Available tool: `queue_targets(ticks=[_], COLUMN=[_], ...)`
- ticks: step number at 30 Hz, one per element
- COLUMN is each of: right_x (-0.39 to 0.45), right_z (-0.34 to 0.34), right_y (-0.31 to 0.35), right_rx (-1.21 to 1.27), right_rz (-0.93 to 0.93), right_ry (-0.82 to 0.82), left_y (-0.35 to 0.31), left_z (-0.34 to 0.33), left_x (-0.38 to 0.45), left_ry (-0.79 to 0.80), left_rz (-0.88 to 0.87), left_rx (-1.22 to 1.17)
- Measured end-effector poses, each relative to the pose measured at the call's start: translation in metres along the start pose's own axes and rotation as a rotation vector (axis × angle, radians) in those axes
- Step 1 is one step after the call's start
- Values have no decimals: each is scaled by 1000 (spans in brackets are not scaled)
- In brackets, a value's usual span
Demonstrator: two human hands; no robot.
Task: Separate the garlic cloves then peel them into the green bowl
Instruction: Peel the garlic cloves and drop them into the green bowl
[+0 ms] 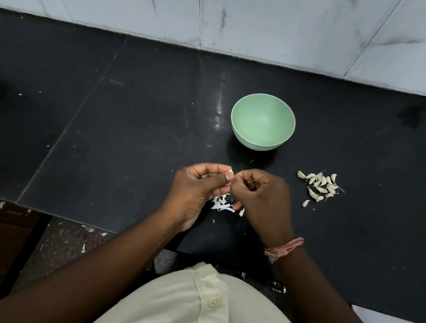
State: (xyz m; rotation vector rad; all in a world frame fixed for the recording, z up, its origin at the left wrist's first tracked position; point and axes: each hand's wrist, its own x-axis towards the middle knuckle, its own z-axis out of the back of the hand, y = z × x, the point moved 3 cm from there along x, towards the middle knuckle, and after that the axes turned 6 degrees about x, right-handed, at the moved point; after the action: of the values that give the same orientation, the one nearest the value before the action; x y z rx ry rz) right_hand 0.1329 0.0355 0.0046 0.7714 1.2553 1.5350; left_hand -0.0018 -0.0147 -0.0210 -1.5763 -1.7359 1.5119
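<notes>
Garlic clove [230, 170] pinched between curled left hand [196, 186] and right hand [260, 194], near green bowl [262, 121].

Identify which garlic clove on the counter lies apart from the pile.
The single garlic clove nearest the right hand; it lies alone just below the pile of cloves.

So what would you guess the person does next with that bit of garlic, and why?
Probably strip off the last skin, then drop the clove into the green bowl. The left hand pinches a garlic clove while the right hand picks at it; the bowl looks empty, and the unpeeled cloves wait beside it.
</notes>
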Motion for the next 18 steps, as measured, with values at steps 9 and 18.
queue_targets(ticks=[9, 18], right_x=[1, 2], right_z=[0, -1], right_y=[1, -1], right_rx=[80, 92], right_rz=[-38, -64], right_ry=[10, 8], left_y=[-1, 0], left_z=[4, 5], left_x=[3, 3], left_ry=[60, 81], left_rz=[54, 121], left_rx=[-20, -49])
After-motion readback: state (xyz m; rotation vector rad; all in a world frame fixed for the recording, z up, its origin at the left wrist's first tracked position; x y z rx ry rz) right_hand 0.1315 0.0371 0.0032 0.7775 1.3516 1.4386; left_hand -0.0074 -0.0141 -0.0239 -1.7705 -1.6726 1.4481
